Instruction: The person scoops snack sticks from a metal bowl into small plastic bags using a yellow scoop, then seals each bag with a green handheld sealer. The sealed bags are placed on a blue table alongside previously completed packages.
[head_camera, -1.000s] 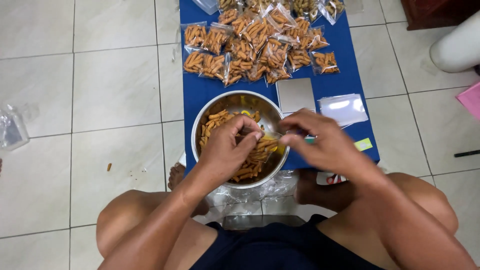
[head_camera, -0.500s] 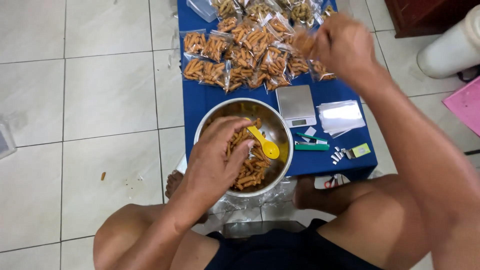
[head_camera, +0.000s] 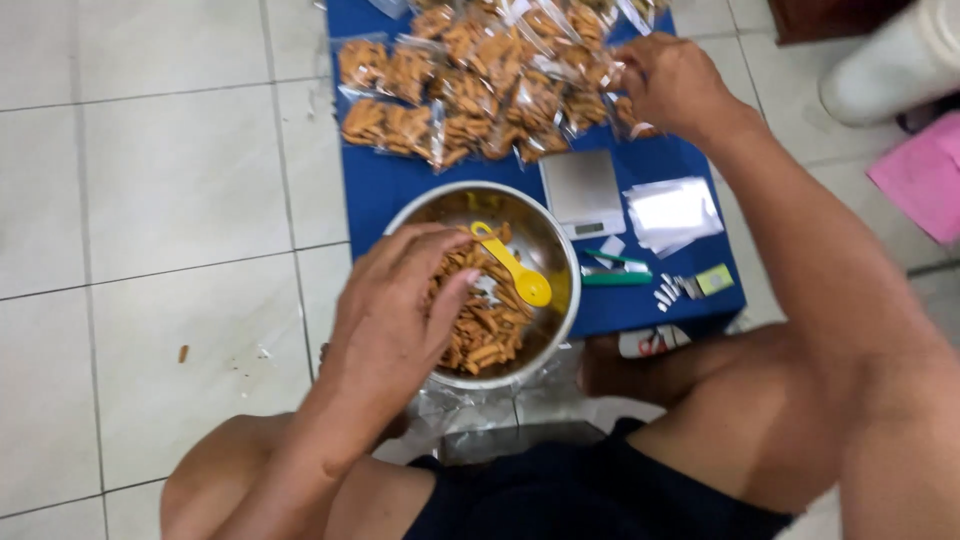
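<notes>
Here, the head view: one hand in the snack bowl, the other at the pile of filled bags.

Seen from above, the left hand (head_camera: 395, 310) rests inside the round shiny steel bowl (head_camera: 560, 330), its fingers (head_camera: 445, 300) loosely curled over the orange-brown stick snacks (head_camera: 485, 330), with the small yellow plastic scoop (head_camera: 512, 265) lying just beside them; whether they pinch any sticks I cannot tell. The right hand (head_camera: 670, 80) reaches far across the blue worktop (head_camera: 390, 190), fingers closed on a small clear filled snack bag (head_camera: 632, 118) at the edge of the heap of sealed bags (head_camera: 470, 90). To do this well, I judge the bag should be laid flat with the others, clear of the small grey digital scale (head_camera: 582, 190) and the stack of empty clear bags (head_camera: 672, 212).
</notes>
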